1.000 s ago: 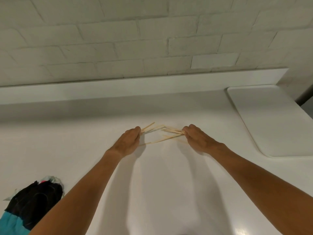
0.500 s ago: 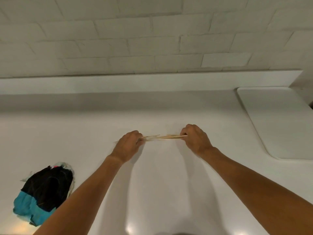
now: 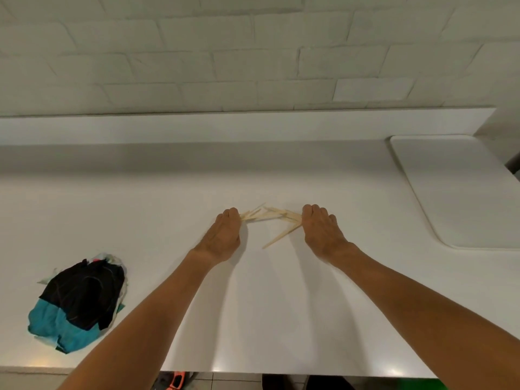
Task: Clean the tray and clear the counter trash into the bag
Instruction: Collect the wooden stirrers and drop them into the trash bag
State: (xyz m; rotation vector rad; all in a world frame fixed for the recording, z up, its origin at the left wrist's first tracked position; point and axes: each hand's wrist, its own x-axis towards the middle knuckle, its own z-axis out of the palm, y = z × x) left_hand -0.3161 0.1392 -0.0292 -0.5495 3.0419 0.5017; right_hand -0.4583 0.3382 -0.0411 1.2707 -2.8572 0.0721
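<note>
Thin wooden sticks (image 3: 268, 215) lie fanned on the white counter (image 3: 157, 209) between both hands. The left hand (image 3: 225, 235) and right hand (image 3: 323, 232) curl their fingers onto the stick ends, pinching them. A white tray (image 3: 461, 192) lies to the right and a crumpled black-and-teal bundle (image 3: 78, 302) to the left.

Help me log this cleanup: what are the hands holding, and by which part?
A bunch of wooden sticks: the left hand grips their left ends, the right hand their right ends.
</note>
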